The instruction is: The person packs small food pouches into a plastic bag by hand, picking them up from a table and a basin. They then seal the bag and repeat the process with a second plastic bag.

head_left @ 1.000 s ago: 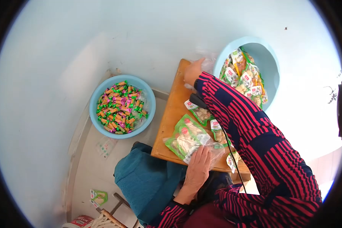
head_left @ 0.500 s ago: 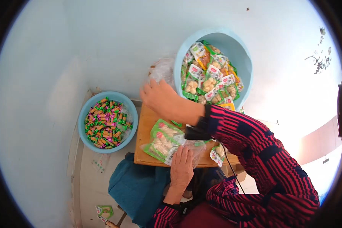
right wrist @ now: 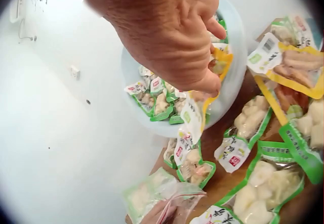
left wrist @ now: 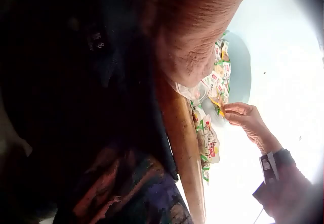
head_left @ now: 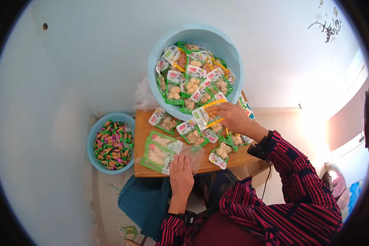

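My right hand [head_left: 235,119] pinches a yellow-edged snack packet [head_left: 201,117] by one end, just over the near rim of the large blue tub [head_left: 238,61]. In the right wrist view, the packet's white printed end [right wrist: 192,120] hangs down from between thumb and fingers. With its fingers laid out straight, my left hand [head_left: 181,177] rests on a clear plastic bag [head_left: 193,155] on the wooden table [head_left: 145,123]. Green-edged packets with pale contents [head_left: 155,152] lie in that bag. Several white-and-green snack packets [head_left: 190,134] are spread between the bag and the tub.
Green-edged and yellow-edged packets [head_left: 192,84] fill the tilted tub. A smaller blue basin [head_left: 90,151] of wrapped sticks stands on the floor at the left. Crumpled clear plastic [head_left: 143,94] lies beside the tub. One packet [head_left: 129,233] is on the floor, lower left.
My right hand has moved from the table's far left corner across to the right and has picked up the yellow-edged packet. The left hand stays on the clear bag. The head view has turned rightward.
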`<state>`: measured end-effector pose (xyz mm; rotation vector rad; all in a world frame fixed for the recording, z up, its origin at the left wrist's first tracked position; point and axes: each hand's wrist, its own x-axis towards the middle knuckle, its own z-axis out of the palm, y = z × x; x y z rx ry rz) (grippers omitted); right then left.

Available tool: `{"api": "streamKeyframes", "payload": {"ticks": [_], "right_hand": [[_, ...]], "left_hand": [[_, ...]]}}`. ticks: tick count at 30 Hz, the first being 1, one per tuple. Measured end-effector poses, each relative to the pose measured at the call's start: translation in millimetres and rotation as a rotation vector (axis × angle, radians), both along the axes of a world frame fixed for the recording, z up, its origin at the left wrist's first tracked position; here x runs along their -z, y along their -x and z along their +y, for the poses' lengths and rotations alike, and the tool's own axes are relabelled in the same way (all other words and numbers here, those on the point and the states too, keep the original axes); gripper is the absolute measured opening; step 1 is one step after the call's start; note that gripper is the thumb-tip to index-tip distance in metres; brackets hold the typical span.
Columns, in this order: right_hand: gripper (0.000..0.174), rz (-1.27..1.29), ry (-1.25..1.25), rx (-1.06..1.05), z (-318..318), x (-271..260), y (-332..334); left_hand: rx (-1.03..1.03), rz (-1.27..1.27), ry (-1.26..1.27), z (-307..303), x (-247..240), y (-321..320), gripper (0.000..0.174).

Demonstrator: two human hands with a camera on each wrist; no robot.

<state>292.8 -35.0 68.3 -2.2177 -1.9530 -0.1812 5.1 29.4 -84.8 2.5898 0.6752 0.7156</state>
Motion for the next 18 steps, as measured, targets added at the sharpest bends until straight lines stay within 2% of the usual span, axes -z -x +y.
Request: {"api": "streamKeyframes", "payload": {"ticks": [2, 4, 8, 10, 11, 13, 16, 18], "right_hand": [[0.035, 0.002, 0.006, 0.016, -16, 8, -9], [0.042, 0.005, -0.115, 0.076, -27, 9, -8], [0.05, 0.059, -0.204, 0.121, -29, 17, -12], [0.061, -0.046, -0.171, 0.09, -27, 18, -7], [0.061, -0.037, -0.178, 0.093, -26, 20, -5], [0.068, -0.333, -0.133, 0.082, -21, 22, -2], [0.077, -0.293, -0.064, 0.029, -11, 24, 3], [0.072, -0.297, -0.088, 0.021, -3, 31, 4]], "left_hand": [[-0.003, 0.032, 0.002, -1, -1, 0, 0.039], [-0.002, 0.062, -0.005, -2, -3, -1, 0.04], [-0.017, 0.096, -0.025, -4, -2, -2, 0.041], [-0.024, 0.104, -0.022, -6, -4, -3, 0.041], [-0.033, 0.102, -0.009, -7, -6, -3, 0.04], [-0.039, 0.113, -0.014, -7, -5, -5, 0.04], [-0.045, 0.132, -0.01, -8, -6, -6, 0.04], [-0.049, 0.145, -0.011, -9, -8, -7, 0.04]]}}
